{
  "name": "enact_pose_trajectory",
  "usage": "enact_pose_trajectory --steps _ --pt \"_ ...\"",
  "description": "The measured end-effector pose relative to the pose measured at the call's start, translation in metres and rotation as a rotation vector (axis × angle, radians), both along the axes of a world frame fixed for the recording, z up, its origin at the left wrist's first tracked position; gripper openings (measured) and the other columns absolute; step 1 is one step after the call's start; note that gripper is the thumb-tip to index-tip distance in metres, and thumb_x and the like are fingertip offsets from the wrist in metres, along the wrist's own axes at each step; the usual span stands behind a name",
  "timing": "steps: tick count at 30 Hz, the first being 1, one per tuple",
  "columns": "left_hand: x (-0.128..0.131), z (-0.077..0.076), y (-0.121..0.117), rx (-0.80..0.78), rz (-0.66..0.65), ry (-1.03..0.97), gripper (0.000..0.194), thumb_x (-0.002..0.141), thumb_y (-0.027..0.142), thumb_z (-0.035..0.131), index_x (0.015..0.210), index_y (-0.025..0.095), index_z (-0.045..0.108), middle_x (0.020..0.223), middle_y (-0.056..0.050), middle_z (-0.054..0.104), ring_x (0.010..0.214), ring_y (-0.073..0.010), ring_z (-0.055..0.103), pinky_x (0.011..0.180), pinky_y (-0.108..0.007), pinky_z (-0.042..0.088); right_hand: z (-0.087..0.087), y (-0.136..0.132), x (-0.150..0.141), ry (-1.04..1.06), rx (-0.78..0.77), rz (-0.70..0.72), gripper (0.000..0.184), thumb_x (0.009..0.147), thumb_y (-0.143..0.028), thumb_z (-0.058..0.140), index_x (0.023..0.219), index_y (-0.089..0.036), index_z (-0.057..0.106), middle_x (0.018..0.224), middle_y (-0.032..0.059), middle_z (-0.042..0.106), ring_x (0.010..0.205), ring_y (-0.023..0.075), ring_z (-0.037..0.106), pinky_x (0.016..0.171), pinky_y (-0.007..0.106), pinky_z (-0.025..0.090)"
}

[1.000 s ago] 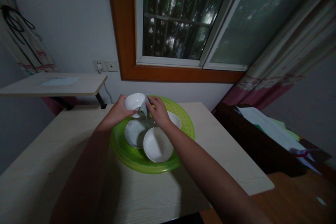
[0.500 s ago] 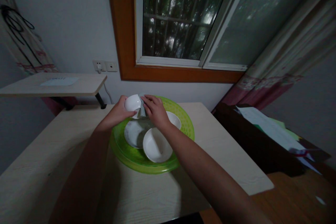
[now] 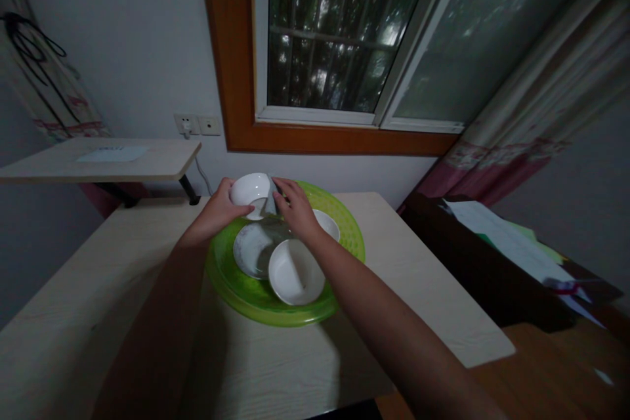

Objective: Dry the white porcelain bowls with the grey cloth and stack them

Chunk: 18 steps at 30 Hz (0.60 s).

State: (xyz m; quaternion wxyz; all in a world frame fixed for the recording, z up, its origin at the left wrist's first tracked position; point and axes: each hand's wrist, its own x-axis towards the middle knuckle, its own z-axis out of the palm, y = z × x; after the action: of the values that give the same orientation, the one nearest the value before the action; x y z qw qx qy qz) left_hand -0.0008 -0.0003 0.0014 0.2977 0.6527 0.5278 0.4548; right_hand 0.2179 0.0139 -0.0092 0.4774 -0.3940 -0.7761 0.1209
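My left hand (image 3: 220,205) grips a small white bowl (image 3: 250,190) by its side, tilted above a round green plastic basin (image 3: 350,236). At the bowl's right edge my right hand (image 3: 298,209) holds a greyish-blue cloth (image 3: 272,199), its fingers bent over it. The cloth lies against the bowl; part of it is hidden behind the fingers. Below them in the basin sit a patterned white plate (image 3: 251,252) and a larger white bowl (image 3: 295,275). Another white bowl (image 3: 329,225) shows partly behind my right wrist.
The basin stands on a light wooden table (image 3: 423,289). A raised shelf (image 3: 59,159) with a paper on it is at the left. Beyond are a wall socket (image 3: 187,123) and a window. Papers (image 3: 506,236) lie on a dark surface at the right.
The small bowl has turned slightly, showing more of its surface. My right hand and the cloth have shifted a little to the right along its edge.
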Motion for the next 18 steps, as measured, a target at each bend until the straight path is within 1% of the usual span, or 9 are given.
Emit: enact_pose_trajectory --steps 2,4,7,10,14,18 --pt "-0.001 -0.002 0.001 -0.002 -0.005 -0.127 0.063 0.064 0.035 0.080 0.116 0.021 0.047 0.113 -0.005 0.060 0.105 -0.0249 0.061 0.092 -0.040 0.050 -0.007 0.007 0.002 0.064 -0.070 0.012 0.040 0.101 -0.033 0.049 0.138 -0.024 0.062 0.135 0.0100 0.065 0.126 0.0214 0.058 0.112 0.040 0.043" --pt "-0.001 -0.003 0.002 -0.012 -0.014 -0.246 0.064 0.063 0.033 0.081 0.115 0.020 0.046 0.114 -0.006 0.060 0.106 -0.0246 0.061 0.093 -0.040 0.051 -0.014 0.013 0.003 0.105 -0.132 0.023 0.040 0.101 -0.035 0.049 0.136 -0.023 0.064 0.134 0.0098 0.066 0.125 0.0224 0.060 0.112 0.041 0.044" --pt "-0.001 -0.005 0.002 -0.023 -0.033 -0.317 0.066 0.063 0.031 0.083 0.116 0.020 0.046 0.115 -0.006 0.059 0.106 -0.0242 0.061 0.093 -0.040 0.051 -0.020 0.017 0.002 0.136 -0.182 0.007 0.041 0.100 -0.035 0.049 0.135 -0.021 0.065 0.135 0.0111 0.066 0.127 0.0245 0.060 0.114 0.044 0.042" --pt "-0.001 -0.005 0.002 -0.020 -0.035 -0.267 0.066 0.063 0.033 0.083 0.116 0.021 0.045 0.113 -0.006 0.059 0.106 -0.0243 0.061 0.091 -0.039 0.051 -0.020 0.016 0.001 0.139 -0.163 0.011 0.043 0.100 -0.035 0.047 0.137 -0.021 0.063 0.137 0.0110 0.066 0.128 0.0246 0.060 0.115 0.044 0.042" --pt "-0.002 -0.006 0.002 -0.006 -0.044 -0.138 0.065 0.065 0.038 0.081 0.116 0.021 0.045 0.111 -0.005 0.058 0.103 -0.0238 0.060 0.088 -0.037 0.050 -0.013 0.010 0.002 0.115 -0.067 0.018 0.043 0.101 -0.031 0.044 0.139 -0.020 0.061 0.141 0.0113 0.063 0.132 0.0233 0.057 0.117 0.042 0.041" --pt "-0.001 -0.006 0.004 0.006 -0.015 0.043 0.062 0.064 0.039 0.080 0.112 0.021 0.046 0.105 -0.003 0.057 0.098 -0.0235 0.060 0.083 -0.035 0.050 -0.004 0.002 0.001 0.011 0.031 0.023 0.043 0.100 -0.023 0.046 0.141 -0.023 0.060 0.144 0.0087 0.060 0.133 0.0222 0.055 0.118 0.042 0.039"
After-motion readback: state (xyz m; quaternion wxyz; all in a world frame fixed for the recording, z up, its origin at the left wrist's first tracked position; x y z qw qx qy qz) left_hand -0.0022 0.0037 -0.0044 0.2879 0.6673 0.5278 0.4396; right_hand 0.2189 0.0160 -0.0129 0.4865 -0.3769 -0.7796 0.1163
